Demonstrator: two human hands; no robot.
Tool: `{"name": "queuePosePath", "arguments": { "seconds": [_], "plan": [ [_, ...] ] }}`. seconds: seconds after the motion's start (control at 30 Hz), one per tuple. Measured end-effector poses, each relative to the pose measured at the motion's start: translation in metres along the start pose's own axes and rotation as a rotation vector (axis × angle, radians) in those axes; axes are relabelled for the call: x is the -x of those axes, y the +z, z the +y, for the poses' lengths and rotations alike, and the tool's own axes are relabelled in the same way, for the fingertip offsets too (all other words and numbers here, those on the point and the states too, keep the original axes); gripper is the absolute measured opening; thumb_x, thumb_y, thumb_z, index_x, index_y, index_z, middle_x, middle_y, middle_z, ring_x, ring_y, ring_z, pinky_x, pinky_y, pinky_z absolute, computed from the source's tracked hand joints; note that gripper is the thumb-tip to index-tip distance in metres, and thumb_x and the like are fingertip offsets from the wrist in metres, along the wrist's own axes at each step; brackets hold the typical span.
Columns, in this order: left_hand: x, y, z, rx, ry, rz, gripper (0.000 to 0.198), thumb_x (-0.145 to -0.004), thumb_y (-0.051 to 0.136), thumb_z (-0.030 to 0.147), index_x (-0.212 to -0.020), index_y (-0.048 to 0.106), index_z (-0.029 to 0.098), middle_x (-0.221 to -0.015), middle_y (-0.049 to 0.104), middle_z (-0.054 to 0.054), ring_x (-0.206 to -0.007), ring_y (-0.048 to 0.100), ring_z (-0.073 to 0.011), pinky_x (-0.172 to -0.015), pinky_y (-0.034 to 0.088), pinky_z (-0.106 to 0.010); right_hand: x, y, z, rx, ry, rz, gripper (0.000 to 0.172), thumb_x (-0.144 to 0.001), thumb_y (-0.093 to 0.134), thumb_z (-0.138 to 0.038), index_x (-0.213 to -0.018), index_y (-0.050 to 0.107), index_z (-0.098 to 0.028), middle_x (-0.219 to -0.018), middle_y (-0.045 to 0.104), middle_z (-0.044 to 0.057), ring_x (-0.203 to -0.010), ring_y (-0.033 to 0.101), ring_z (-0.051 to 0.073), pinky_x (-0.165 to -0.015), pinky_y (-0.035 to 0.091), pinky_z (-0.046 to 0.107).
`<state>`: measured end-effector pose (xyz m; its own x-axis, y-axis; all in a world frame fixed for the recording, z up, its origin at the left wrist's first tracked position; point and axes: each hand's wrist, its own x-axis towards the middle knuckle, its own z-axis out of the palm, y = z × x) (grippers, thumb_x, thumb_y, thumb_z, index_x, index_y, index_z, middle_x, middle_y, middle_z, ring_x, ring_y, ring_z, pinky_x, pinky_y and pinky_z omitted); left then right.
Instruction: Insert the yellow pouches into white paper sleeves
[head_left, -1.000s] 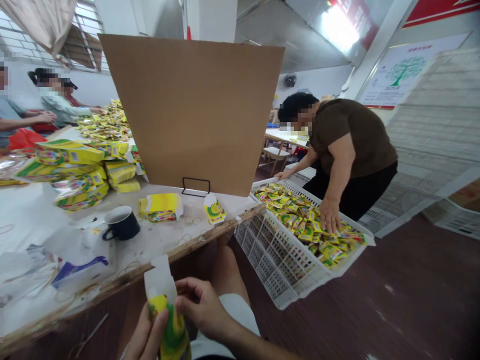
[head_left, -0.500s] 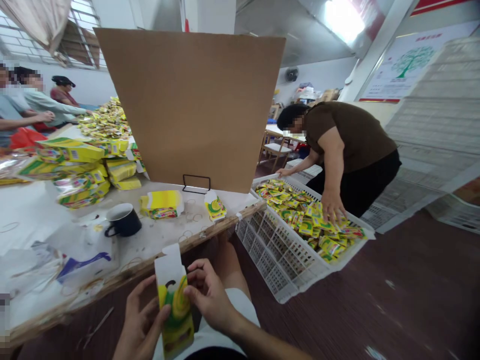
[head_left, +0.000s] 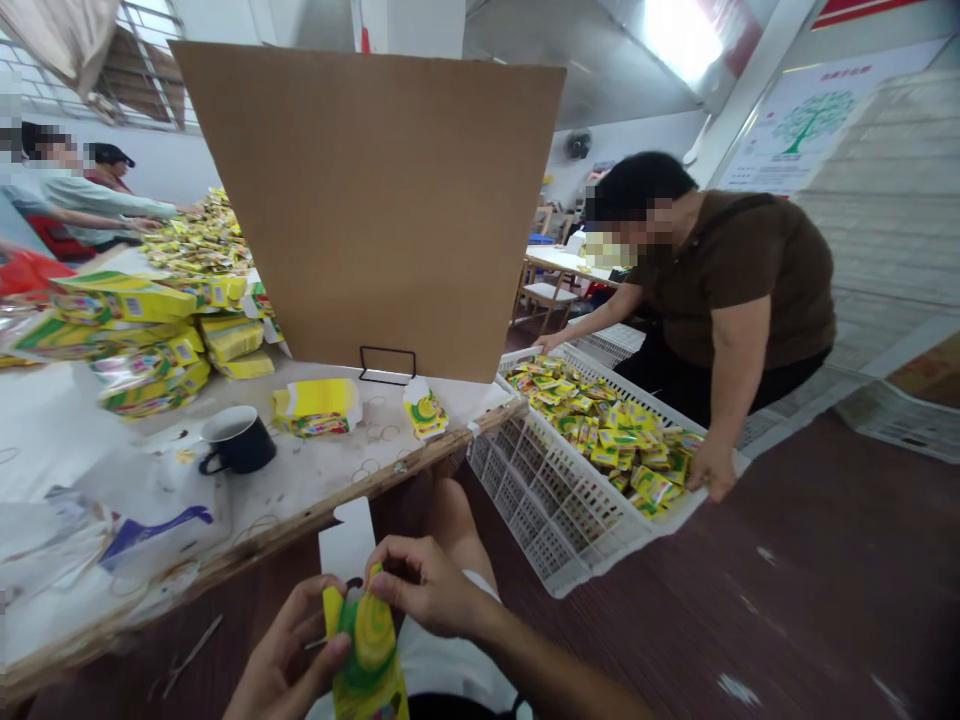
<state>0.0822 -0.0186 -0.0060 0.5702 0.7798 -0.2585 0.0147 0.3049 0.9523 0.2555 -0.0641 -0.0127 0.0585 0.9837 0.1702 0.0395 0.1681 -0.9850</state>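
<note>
Over my lap I hold a yellow and green cardboard box (head_left: 367, 650) with a tall white flap standing up at its top end. My left hand (head_left: 296, 645) grips the box along its left side, thumb across the front. The thumb and fingers of my right hand (head_left: 420, 585) pinch the upper right edge near the opening. What lies inside the box is hidden. On the table ahead sit a yellow bundle of flat boxes (head_left: 316, 405) and a small yellow packet (head_left: 426, 410).
A dark mug (head_left: 238, 440) stands on the white table (head_left: 300, 470), with stacked yellow cartons (head_left: 124, 300) beyond. A large cardboard panel (head_left: 375, 210) rises behind. At right, a co-worker (head_left: 750, 270) grasps a white crate (head_left: 555, 540) full of yellow packets. Scissors (head_left: 193, 655) appear at lower left.
My right fingers have moved onto the box's top edge, and the box has shifted slightly down and right. The co-worker's near hand has gone from the packets to the crate's rim.
</note>
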Motion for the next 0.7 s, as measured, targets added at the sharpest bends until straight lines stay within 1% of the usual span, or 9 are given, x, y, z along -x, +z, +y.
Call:
{"name": "queuePosePath", "arguments": {
  "seconds": [0.1,0.17,0.27,0.3,0.37,0.4,0.5,0.6,0.7],
  "plan": [
    [-0.001,0.007,0.008,-0.011,-0.015,0.022,0.084,-0.061,0.077,0.048,-0.130,0.032,0.032,-0.084,0.074,-0.004,-0.075,0.071,-0.0272,-0.062,0.057,-0.033,0.000,-0.002,-0.001,0.049,-0.042,0.095,0.023,-0.086,0.060,-0.035,-0.074,0.064,-0.015,-0.072,0.060,0.000,-0.069,0.053,0.014,-0.064,0.040,0.022],
    [-0.001,0.010,0.011,-0.002,-0.036,0.013,0.099,-0.061,0.077,0.050,-0.139,0.019,0.033,-0.085,0.074,-0.005,-0.076,0.071,-0.0285,-0.064,0.057,-0.035,0.001,-0.002,0.001,0.003,-0.064,0.153,0.018,-0.083,0.065,-0.034,-0.087,0.063,-0.017,-0.076,0.062,0.000,-0.071,0.055,0.014,-0.065,0.041,0.023],
    [-0.003,0.011,0.008,0.003,-0.057,-0.044,0.085,-0.064,0.074,0.050,-0.134,0.030,0.030,-0.093,0.074,-0.007,-0.081,0.071,-0.0295,-0.066,0.057,-0.035,0.003,-0.004,0.004,-0.109,-0.043,0.171,0.048,-0.079,0.071,-0.035,-0.120,0.050,-0.022,-0.081,0.063,-0.001,-0.071,0.058,0.014,-0.063,0.043,0.022],
    [-0.004,0.011,0.007,-0.002,-0.051,-0.065,0.076,-0.066,0.073,0.050,-0.130,0.036,0.028,-0.095,0.074,-0.008,-0.083,0.070,-0.0297,-0.066,0.057,-0.035,0.004,-0.006,0.004,-0.105,-0.041,0.160,0.049,-0.080,0.070,-0.037,-0.122,0.050,-0.023,-0.082,0.064,-0.001,-0.073,0.059,0.015,-0.065,0.044,0.023],
    [-0.009,0.010,0.005,-0.035,-0.032,-0.109,0.062,-0.070,0.071,0.048,-0.121,0.043,0.026,-0.099,0.073,-0.008,-0.087,0.070,-0.0294,-0.066,0.057,-0.033,0.006,-0.011,0.003,-0.019,-0.072,0.157,0.032,-0.085,0.062,-0.043,-0.111,0.063,-0.023,-0.088,0.064,0.002,-0.082,0.060,0.017,-0.074,0.046,0.026],
    [-0.012,0.010,0.005,-0.062,-0.022,-0.133,0.057,-0.071,0.070,0.046,-0.118,0.045,0.026,-0.100,0.073,-0.008,-0.090,0.069,-0.0291,-0.068,0.056,-0.032,0.007,-0.014,0.001,0.044,-0.100,0.176,0.031,-0.087,0.058,-0.047,-0.102,0.069,-0.022,-0.091,0.063,0.004,-0.087,0.059,0.018,-0.078,0.045,0.028],
    [-0.021,0.010,0.003,-0.156,0.023,-0.187,0.048,-0.075,0.068,0.044,-0.115,0.050,0.024,-0.104,0.072,-0.007,-0.098,0.067,-0.0277,-0.079,0.055,-0.033,0.012,-0.024,-0.002,0.109,-0.097,0.211,0.041,-0.089,0.051,-0.053,-0.097,0.073,-0.020,-0.091,0.061,0.006,-0.088,0.056,0.019,-0.080,0.044,0.030],
    [-0.027,0.012,-0.002,-0.216,0.072,-0.236,0.046,-0.079,0.062,0.043,-0.119,0.049,0.025,-0.113,0.069,-0.007,-0.104,0.064,-0.0266,-0.089,0.051,-0.035,0.018,-0.028,-0.003,0.019,0.063,0.102,0.034,-0.082,0.065,-0.034,-0.111,0.065,-0.018,-0.084,0.063,0.002,-0.074,0.057,0.015,-0.066,0.045,0.024],
    [-0.027,0.015,-0.007,-0.249,0.106,-0.287,0.047,-0.081,0.060,0.043,-0.122,0.047,0.026,-0.121,0.065,-0.007,-0.110,0.061,-0.0258,-0.093,0.048,-0.034,0.022,-0.028,-0.003,0.172,0.127,0.100,0.036,-0.073,0.066,-0.012,-0.107,0.061,-0.019,-0.070,0.059,-0.004,-0.058,0.051,0.009,-0.051,0.037,0.016]
  ]
}}
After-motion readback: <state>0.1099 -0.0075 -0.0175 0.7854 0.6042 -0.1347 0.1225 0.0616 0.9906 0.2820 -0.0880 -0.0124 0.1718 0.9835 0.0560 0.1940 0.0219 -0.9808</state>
